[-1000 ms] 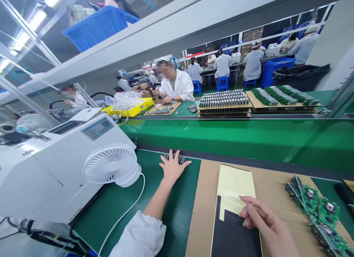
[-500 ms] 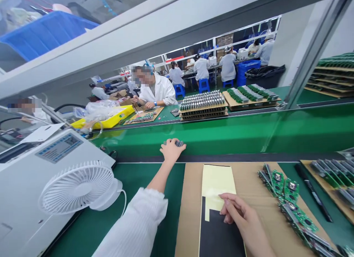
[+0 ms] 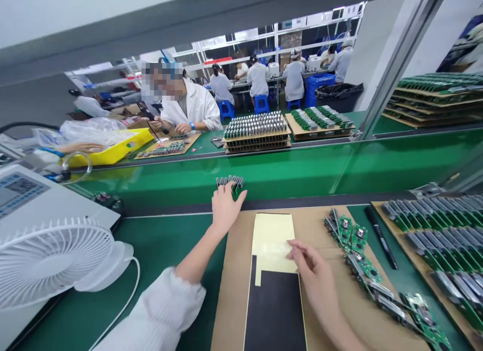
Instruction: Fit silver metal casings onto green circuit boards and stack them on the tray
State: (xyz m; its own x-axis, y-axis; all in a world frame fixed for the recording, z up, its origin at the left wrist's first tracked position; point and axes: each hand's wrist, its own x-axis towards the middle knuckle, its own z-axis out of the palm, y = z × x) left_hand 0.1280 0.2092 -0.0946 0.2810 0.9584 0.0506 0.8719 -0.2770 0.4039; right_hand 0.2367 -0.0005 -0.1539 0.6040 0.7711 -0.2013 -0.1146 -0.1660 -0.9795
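Observation:
My left hand [image 3: 225, 207] reaches over the green conveyor belt [image 3: 294, 172], fingers spread and thumb apart. Just beyond its fingertips stands a row of small circuit boards with silver metal parts [image 3: 231, 181]; the fingertips overlap its near edge, and whether they touch is unclear. My right hand [image 3: 315, 273] hovers at the right edge of a pale yellow backing sheet [image 3: 272, 235], thumb and forefinger pinched together. Anything between those fingertips is too small to make out. Black adhesive material [image 3: 277, 310] covers the sheet's lower part. Beneath it lies brown cardboard [image 3: 232, 285].
Loose green circuit boards [image 3: 362, 268] lie on the cardboard's right side, near a black marker [image 3: 382, 237]. A board-filled tray [image 3: 433, 240] is far right. At left stands a white fan [image 3: 56, 265]. Across the belt, a co-worker [image 3: 192, 107] sits behind stacked boards [image 3: 256, 132].
The view has turned rightward. My left hand has drawn back slightly from the boards on the belt, showing more of them. My right hand stays pinched beside the yellow sheet.

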